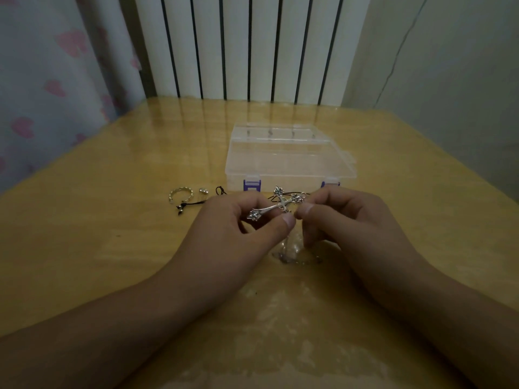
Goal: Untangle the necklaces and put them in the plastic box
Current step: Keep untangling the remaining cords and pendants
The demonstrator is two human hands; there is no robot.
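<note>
At 6 o'clock of the closed plastic box (289, 161), left hand (238, 228) and right hand (345, 220) both pinch the silver cross pendant (276, 206) above the table (112, 248).

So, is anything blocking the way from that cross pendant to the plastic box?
Only the box's own lid. The cross pendant, pinched between the left hand and right hand, hangs just in front of the plastic box, with no object between them. The lid looks closed and both purple latches are down.
</note>
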